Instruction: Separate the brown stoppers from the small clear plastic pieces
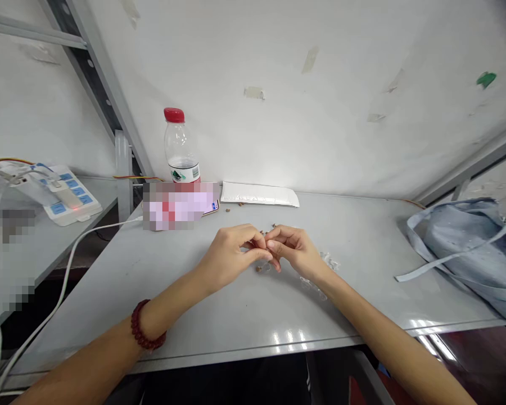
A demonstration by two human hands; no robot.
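Observation:
Over the middle of the grey table (185, 315), my left hand (236, 253) and my right hand (290, 247) meet at the fingertips. Both are pinched around something too small to make out. A dark red beaded bracelet circles my left wrist. Just below the fingers lies a small brown piece (258, 269) beside a clear round piece (267, 266). Other brown bits (274, 225) show behind the hands. Clear plastic pieces (329, 260) lie to the right of my right hand, and more clear pieces (313, 288) sit partly under my right forearm.
Behind my hands are a white flat packet (259, 194), a red-capped bottle (182, 149) and a phone (211, 208), partly blurred, with a white cable. A blue-grey bag (464, 242) rests at the right. A power strip (69, 194) is at the left, past a metal frame.

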